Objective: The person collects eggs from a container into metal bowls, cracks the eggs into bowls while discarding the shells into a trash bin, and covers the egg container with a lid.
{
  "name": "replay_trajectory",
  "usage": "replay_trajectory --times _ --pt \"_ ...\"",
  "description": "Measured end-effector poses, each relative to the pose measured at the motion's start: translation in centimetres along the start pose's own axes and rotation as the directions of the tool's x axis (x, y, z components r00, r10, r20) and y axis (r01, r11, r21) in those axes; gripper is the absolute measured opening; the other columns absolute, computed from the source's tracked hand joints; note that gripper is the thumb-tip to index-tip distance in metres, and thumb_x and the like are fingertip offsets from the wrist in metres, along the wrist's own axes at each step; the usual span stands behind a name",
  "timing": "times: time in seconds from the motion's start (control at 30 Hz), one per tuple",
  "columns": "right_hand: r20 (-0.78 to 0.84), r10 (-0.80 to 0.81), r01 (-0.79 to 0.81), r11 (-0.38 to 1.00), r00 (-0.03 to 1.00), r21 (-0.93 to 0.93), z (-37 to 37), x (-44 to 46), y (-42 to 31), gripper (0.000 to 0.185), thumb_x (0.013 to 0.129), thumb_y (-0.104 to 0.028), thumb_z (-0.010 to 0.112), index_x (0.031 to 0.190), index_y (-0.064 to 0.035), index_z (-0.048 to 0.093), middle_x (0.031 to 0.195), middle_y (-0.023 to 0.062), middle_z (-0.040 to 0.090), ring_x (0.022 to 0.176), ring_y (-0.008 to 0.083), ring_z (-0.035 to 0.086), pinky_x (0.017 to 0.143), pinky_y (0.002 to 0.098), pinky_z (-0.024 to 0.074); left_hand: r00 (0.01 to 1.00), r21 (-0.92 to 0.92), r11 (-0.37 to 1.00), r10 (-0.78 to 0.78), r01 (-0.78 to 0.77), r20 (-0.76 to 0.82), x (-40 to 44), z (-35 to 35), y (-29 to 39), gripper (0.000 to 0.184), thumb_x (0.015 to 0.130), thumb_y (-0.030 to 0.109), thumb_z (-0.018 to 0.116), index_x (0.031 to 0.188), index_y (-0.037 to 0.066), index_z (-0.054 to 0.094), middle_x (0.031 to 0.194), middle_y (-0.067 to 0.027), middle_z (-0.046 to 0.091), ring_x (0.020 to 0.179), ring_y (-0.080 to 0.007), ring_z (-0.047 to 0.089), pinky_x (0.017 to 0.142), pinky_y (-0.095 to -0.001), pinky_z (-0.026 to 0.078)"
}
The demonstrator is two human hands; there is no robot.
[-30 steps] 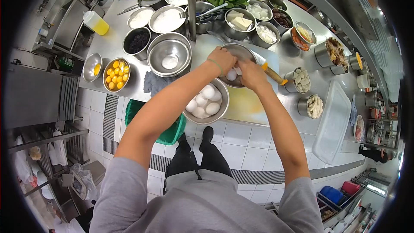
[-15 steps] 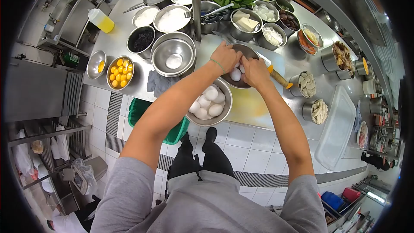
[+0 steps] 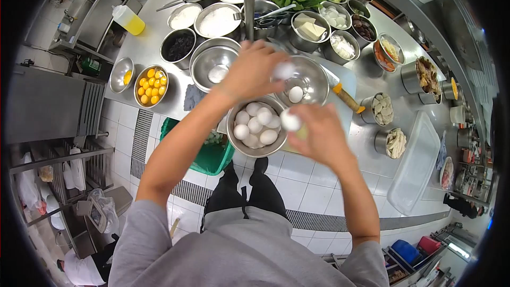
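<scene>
My left hand point(image 3: 257, 69) is blurred above the edge of a steel bowl point(image 3: 317, 82), its fingers closed on a white egg point(image 3: 284, 70). One egg point(image 3: 296, 94) lies inside that bowl. Between its fingertips my right hand point(image 3: 323, 132) has another white egg point(image 3: 290, 120), beside the right rim of a nearer bowl point(image 3: 232, 141). Several white eggs point(image 3: 255, 125) fill this nearer bowl, which sits at the table's front edge.
A knife with a yellow-brown handle point(image 3: 349, 99) lies on the cutting board point(image 3: 345, 77). At left are a bowl of yolks point(image 3: 151, 86), a smaller bowl point(image 3: 118, 78) and nested bowls point(image 3: 199, 69). Below the edge is a green bin point(image 3: 212, 160). A metal post point(image 3: 248, 5) rises behind.
Both hands have come apart from the steel bowl, each with an egg. The right hand moved down towards the nearer bowl; the left moved left. One egg in the steel bowl is now uncovered.
</scene>
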State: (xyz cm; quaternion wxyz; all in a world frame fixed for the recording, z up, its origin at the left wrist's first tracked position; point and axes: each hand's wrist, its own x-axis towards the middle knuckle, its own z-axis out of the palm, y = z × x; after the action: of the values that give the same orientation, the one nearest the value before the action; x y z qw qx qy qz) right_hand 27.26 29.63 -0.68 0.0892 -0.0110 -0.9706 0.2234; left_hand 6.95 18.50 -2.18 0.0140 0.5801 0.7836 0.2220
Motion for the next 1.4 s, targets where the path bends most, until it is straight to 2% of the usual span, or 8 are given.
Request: replay_trajectory --times 0.23,0.57,0.67,0.73,0.87,0.97,1.07,1.4 --pt "0.324 0.096 -0.012 0.968 0.941 -0.251 8.5 1.4 -2.5 0.040 0.070 -0.019 0.074 0.105 -0.0066 0.059 0.089 0.0120 0.067 0.086 0.0279 0.064 0.089 0.0447 0.0401 0.944 0.072 0.996 0.022 -0.048 0.328 -9.8 0.9 0.2 0.042 0.066 0.018 0.072 0.108 0.014 0.068 0.099 -0.0025 0.063 0.100 -0.0232 0.053 0.087 -0.0418 0.036" --pt "-0.065 0.290 -0.296 0.948 0.955 -0.118 4.7 3.4 3.8 0.032 0.082 -0.030 0.070 0.102 -0.0070 0.061 0.092 0.0173 0.067 0.084 0.0335 0.065 0.076 0.0453 0.0474 0.949 -0.055 0.961 -0.275 0.269 -0.154 -13.2 1.6 2.2 0.042 0.072 0.013 0.075 0.112 0.008 0.062 0.101 -0.0082 0.059 0.104 -0.0258 0.054 0.086 -0.0411 0.042" --pt "0.072 0.398 -0.376 0.903 0.915 -0.209 6.7 4.9 8.6 0.038 0.080 -0.031 0.073 0.105 -0.0057 0.060 0.095 0.0196 0.067 0.089 0.0363 0.066 0.078 0.0454 0.0507 0.778 -0.295 0.833 -0.547 0.468 -0.310 -16.7 3.7 3.3 0.043 0.079 0.010 0.074 0.118 0.005 0.056 0.098 -0.0091 0.059 0.089 -0.0233 0.062 0.075 -0.0360 0.051" --pt "0.175 0.493 -0.457 0.864 0.852 -0.209 8.0 5.6 10.0 0.042 0.077 -0.030 0.074 0.107 -0.0044 0.059 0.101 0.0233 0.067 0.094 0.0381 0.066 0.081 0.0445 0.0527 0.506 -0.764 0.221 -0.848 0.607 0.157 -18.9 5.7 3.9 0.048 0.082 0.009 0.072 0.123 0.002 0.050 0.094 -0.0068 0.059 0.079 -0.0154 0.062 0.064 -0.0279 0.052" --pt "0.196 0.469 -0.438 0.880 0.861 -0.183 8.2 6.0 11.4 0.045 0.074 -0.026 0.076 0.110 -0.0048 0.058 0.105 0.0233 0.066 0.097 0.0375 0.065 0.085 0.0438 0.0520 0.434 -0.915 -0.212 -0.828 0.344 0.355 -18.0 7.1 5.5 0.041 0.081 0.006 0.071 0.115 0.003 0.049 0.086 -0.0050 0.059 0.071 -0.0120 0.060 0.057 -0.0247 0.052" --pt "-0.103 0.403 -0.389 0.912 0.909 0.131 4.8 5.3 8.9 0.045 0.071 -0.018 0.073 0.111 -0.0054 0.058 0.109 0.0156 0.066 0.100 0.0337 0.064 0.086 0.0435 0.0510 0.387 -0.913 -0.216 -0.854 0.347 0.349 -16.7 7.7 5.1 0.027 0.076 -0.002 0.065 0.096 0.005 0.049 0.077 -0.0045 0.058 0.060 -0.0120 0.056 0.044 -0.0247 0.046" --pt "0.103 0.201 -0.222 0.935 0.974 0.278 0.0 3.7 2.0 0.045 0.071 -0.017 0.072 0.112 -0.0050 0.057 0.109 0.0140 0.066 0.098 0.0339 0.064 0.084 0.0424 0.0513 0.426 -0.935 -0.238 -0.840 0.264 0.335 -16.0 8.3 5.1 0.024 0.070 -0.007 0.059 0.085 0.007 0.046 0.067 -0.0043 0.055 0.043 -0.0121 0.049 0.033 -0.0264 0.038" --pt "0.180 -0.037 0.104 0.920 0.983 -0.378 3.4 -2.6 -8.4 0.041 0.068 -0.020 0.081 0.098 -0.0053 0.056 0.091 0.0129 0.059 0.087 0.0293 0.058 0.081 0.0428 0.0395 0.417 -0.982 -0.190 -0.891 0.021 0.181 -21.5 5.4 11.3 0.023 0.072 -0.009 0.056 0.083 0.005 0.043 0.068 -0.0077 0.057 0.040 -0.0129 0.051 0.030 -0.0252 0.039"
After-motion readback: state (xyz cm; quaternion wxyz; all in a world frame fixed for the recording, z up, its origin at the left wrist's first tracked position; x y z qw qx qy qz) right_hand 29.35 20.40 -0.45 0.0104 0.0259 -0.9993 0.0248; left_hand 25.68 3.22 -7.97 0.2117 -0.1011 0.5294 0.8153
